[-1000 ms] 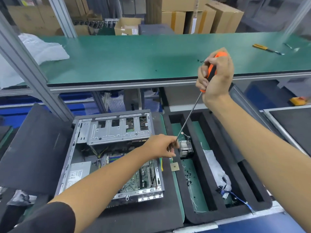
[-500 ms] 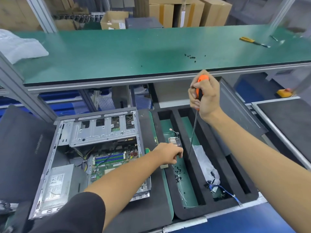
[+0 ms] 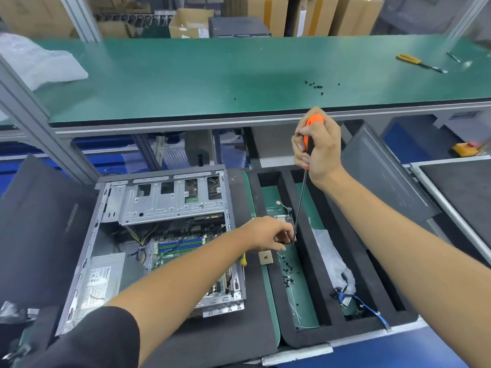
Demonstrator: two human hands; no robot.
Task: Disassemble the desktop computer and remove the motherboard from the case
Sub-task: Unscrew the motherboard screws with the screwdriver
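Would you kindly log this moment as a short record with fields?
right hand: grips screwdriver, shaft pointing down
left hand: fingertips at screwdriver tip, above foam tray
loose screws: in tray's left slot
computer case: open, motherboard inside
workbench: yellow tool, more screws

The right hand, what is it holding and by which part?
The right hand grips the screwdriver by its orange handle, shaft pointing down.
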